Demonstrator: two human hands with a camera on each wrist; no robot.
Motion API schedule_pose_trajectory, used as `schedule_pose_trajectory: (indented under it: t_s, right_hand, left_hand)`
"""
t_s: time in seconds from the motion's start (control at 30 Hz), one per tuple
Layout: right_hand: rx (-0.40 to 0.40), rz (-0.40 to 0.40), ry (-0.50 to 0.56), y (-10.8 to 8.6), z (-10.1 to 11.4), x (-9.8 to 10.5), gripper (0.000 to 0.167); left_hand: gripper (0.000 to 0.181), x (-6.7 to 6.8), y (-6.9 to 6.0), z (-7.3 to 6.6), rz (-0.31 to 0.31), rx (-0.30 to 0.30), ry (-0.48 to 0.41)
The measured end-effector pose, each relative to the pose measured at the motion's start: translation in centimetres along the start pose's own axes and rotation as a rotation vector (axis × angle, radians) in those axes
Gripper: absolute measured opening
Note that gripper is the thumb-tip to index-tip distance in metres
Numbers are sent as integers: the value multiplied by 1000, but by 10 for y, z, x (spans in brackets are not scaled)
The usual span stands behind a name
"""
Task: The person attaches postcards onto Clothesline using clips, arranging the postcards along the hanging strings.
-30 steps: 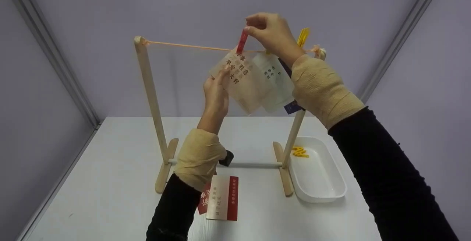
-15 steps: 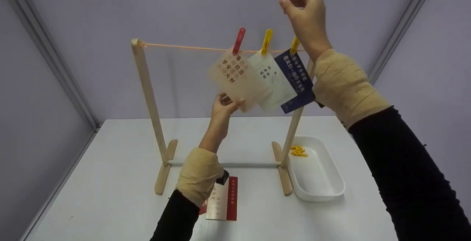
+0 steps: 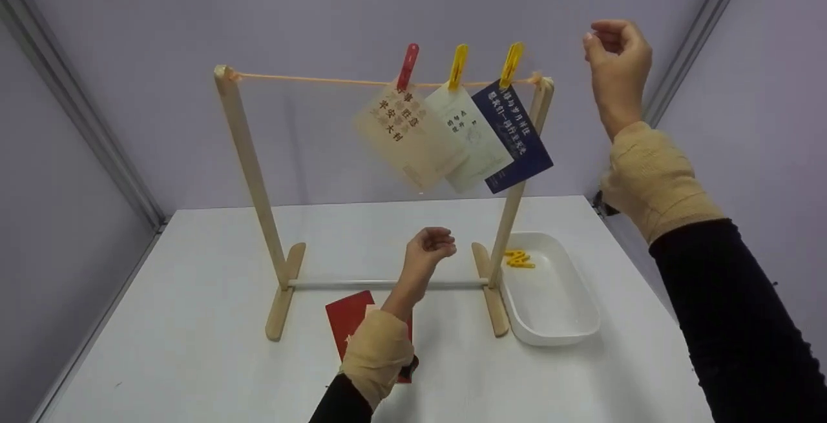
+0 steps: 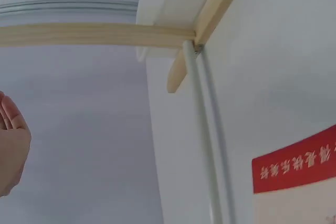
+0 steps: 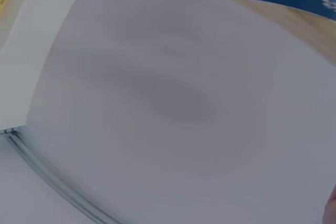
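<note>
Three cards hang from an orange string (image 3: 310, 79) on a wooden frame (image 3: 251, 171). A red clothespin (image 3: 408, 66) clips the cream card (image 3: 413, 145). One yellow clothespin (image 3: 458, 66) has the pale green card (image 3: 478, 145), another yellow clothespin (image 3: 511, 64) the dark blue card (image 3: 526, 152). My left hand (image 3: 426, 258) is held below the cards, fingers loosely bent and nothing in them. Up to the right of the frame, my right hand (image 3: 619, 71) holds nothing, its fingers loosely curled. Red and cream cards (image 3: 352, 316) lie on the table, partly behind my left wrist.
A white plastic tray (image 3: 585, 307) stands beside the frame's right foot (image 3: 494, 310), with several yellow clothespins (image 3: 519, 259) in it. A white crossbar (image 3: 362, 284) joins the two feet low down. Grey-lilac walls enclose the white table (image 3: 174, 319).
My right hand has let go of the red clothespin and moved away to the right. My left hand has left the cream card and come down toward the table.
</note>
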State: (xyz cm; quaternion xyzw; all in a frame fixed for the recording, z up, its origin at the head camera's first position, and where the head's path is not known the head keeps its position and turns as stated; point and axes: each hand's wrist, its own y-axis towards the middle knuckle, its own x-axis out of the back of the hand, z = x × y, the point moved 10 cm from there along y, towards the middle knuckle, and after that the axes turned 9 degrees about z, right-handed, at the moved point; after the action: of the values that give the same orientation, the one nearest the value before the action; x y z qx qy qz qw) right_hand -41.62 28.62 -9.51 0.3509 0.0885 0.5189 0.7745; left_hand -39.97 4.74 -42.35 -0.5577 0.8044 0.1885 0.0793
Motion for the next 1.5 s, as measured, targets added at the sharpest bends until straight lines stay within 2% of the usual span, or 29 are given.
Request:
schedule_pose_trajectory:
  t_s: [0.13, 0.23, 0.33, 0.43, 0.57, 0.63, 0.7, 0.77, 0.87, 0.93, 1.07, 1.23, 1.4, 1.5]
  right_hand:
    - [-60, -1, -74, -19, -56, 2, 17]
    - [-140, 58, -132, -40, -105, -6, 22]
    - [-228, 182, -179, -62, -156, -22, 26]
    - [-301, 334, -214, -86, -206, -41, 26]
    - [-387, 524, -294, -122, -261, -58, 25]
    - [-421, 623, -363, -139, -282, -65, 25]
    - [-449, 732, -441, -156, -300, -71, 26]
    - [-456, 839, -519, -171, -314, -77, 28]
    - [-453, 943, -595, -188, -331, -85, 32]
    - [-454, 983, -623, -197, -340, -90, 35]
    - [-474, 1008, -635, -209, -361, -95, 41]
    - [-507, 992, -650, -220, -379, -91, 50]
    - [-599, 975, -675, -229, -391, -89, 52]
    - [-598, 968, -691, -229, -397, -91, 45]
  left_hand:
    - [24, -12, -6, 35, -65, 71, 7]
    - [21, -24, -13, 63, -115, 160, 42]
    - [19, -39, -20, 87, -158, 254, 103]
    - [24, -57, -28, 109, -187, 326, 162]
    - [42, -80, -40, 137, -203, 371, 189]
    - [50, -89, -46, 147, -204, 374, 203]
    - [56, -97, -50, 153, -199, 355, 229]
    - [59, -102, -52, 153, -187, 297, 258]
    - [60, -107, -53, 149, -170, 215, 291]
    - [59, -109, -54, 147, -157, 183, 281]
    - [58, -111, -56, 152, -158, 213, 239]
    - [59, -112, -59, 162, -200, 271, 214]
    - [58, -112, -61, 162, -224, 242, 220]
    - [58, -111, -61, 160, -236, 223, 223]
